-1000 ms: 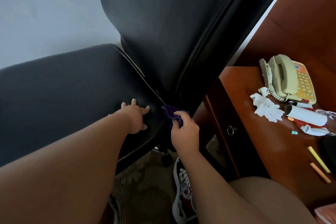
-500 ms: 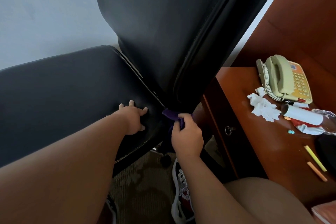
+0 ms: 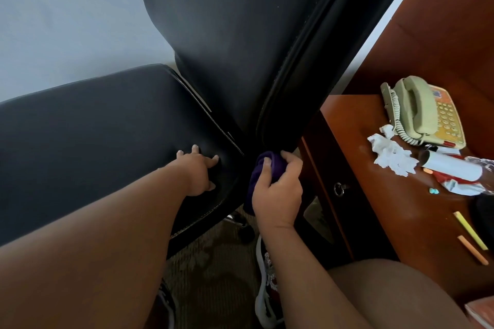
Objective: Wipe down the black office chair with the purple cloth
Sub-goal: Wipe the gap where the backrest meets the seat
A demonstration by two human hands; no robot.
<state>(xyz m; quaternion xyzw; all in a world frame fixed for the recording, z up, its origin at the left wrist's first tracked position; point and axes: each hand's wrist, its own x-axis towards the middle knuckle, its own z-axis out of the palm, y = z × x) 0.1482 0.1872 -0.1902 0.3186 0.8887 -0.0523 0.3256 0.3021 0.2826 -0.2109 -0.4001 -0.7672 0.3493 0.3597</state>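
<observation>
The black office chair [image 3: 227, 35] fills the left and middle of the view, its seat [image 3: 93, 141] spreading to the left and its backrest rising toward the top. The left hand [image 3: 196, 171] lies open on the seat near the back corner, with its fingers spread and its fingertips pressing on the leather. Just to its right, the right hand [image 3: 278, 189] grips the purple cloth [image 3: 276, 168]. The thumb and fingers curl round the bunched cloth, and a tail of it hangs below the hand. The cloth is held against the bottom edge of the backrest, at the gap where it meets the seat. Further right, a wooden surface [image 3: 374, 208] carries a crumpled tissue [image 3: 390, 153] and a beige phone [image 3: 425, 112]. A shoe [image 3: 267, 275] rests on the carpet [image 3: 213, 275] below.
</observation>
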